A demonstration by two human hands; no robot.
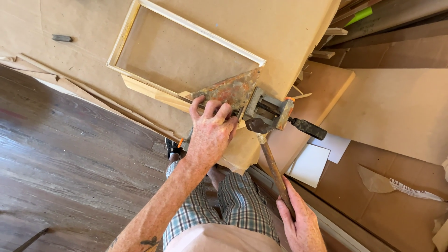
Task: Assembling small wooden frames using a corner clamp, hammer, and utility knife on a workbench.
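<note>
We are pressing our left hand flat, fingers spread, on the rusty corner clamp at the near right corner of the wooden frame. Our right hand is wrapping its fingers tight around the hammer handle. The handle is pointing away from us, its head sitting just right of our left fingers, touching the clamp.
</note>
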